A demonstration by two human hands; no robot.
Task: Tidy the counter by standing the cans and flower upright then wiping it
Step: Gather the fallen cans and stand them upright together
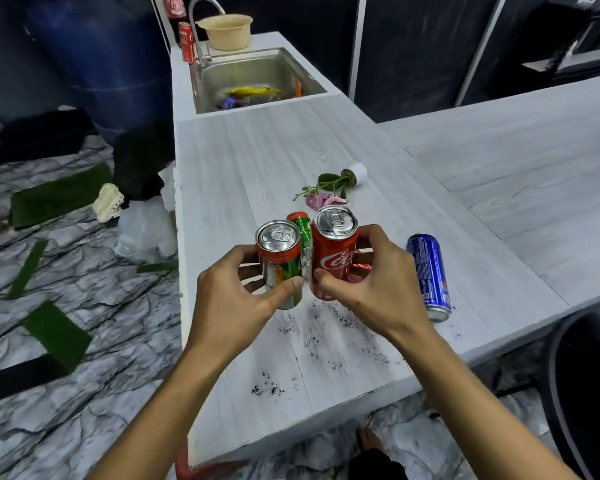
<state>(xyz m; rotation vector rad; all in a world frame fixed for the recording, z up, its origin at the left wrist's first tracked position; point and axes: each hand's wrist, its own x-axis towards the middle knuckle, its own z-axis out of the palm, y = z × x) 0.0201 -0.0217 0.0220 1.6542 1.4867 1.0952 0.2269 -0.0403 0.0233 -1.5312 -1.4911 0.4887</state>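
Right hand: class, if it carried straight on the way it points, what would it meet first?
Probably the green can just beyond the red can that the right hand grips; depth is unclear.

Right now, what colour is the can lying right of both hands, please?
That can is mostly blue; head view.

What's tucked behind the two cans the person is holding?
A green can shows between the red-and-green can in the left hand and the red cola can in the right hand. Only its upper part shows; those cans cover its base.
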